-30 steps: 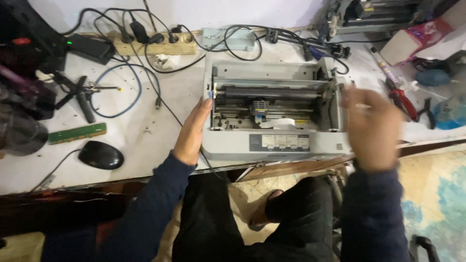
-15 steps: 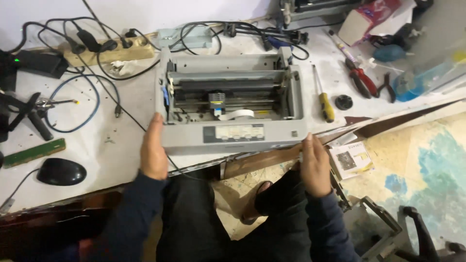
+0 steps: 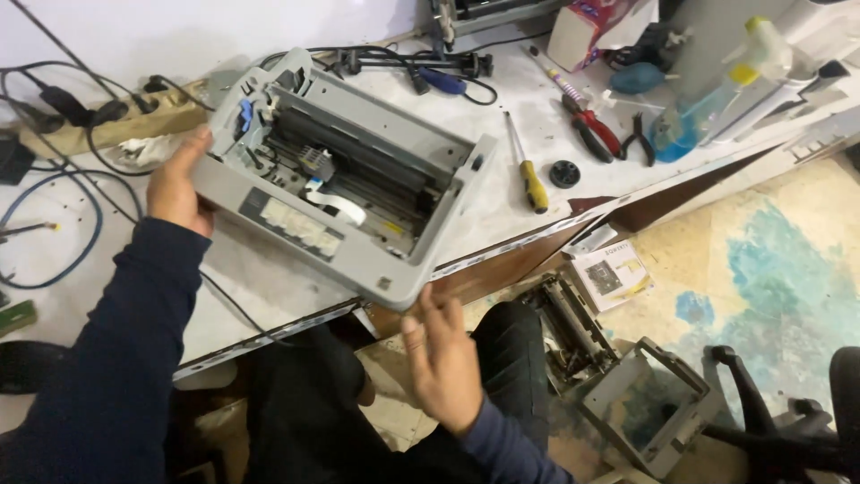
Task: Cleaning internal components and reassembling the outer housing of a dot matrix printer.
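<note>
Printer (image 3: pixel 345 193) with its cover off has swung from square-on to diagonal on the bench, near corner overhanging, left hand (image 3: pixel 176 185) gripping its far-left end, right hand (image 3: pixel 445 357) open under that corner.

- Carton (image 3: pixel 587 31): red and white box, top of bench, far up and right of the right hand (image 3: pixel 448 363).
- Booklet (image 3: pixel 612 273): white and yellow printed sheet with a dark picture, on floor just right of the right hand, slightly above it.
- Label strip (image 3: pixel 296 224): pale rectangular patches in a row on printer's grey front panel, right of the left hand (image 3: pixel 177 184), above the right hand.
- No screens seen.
</note>
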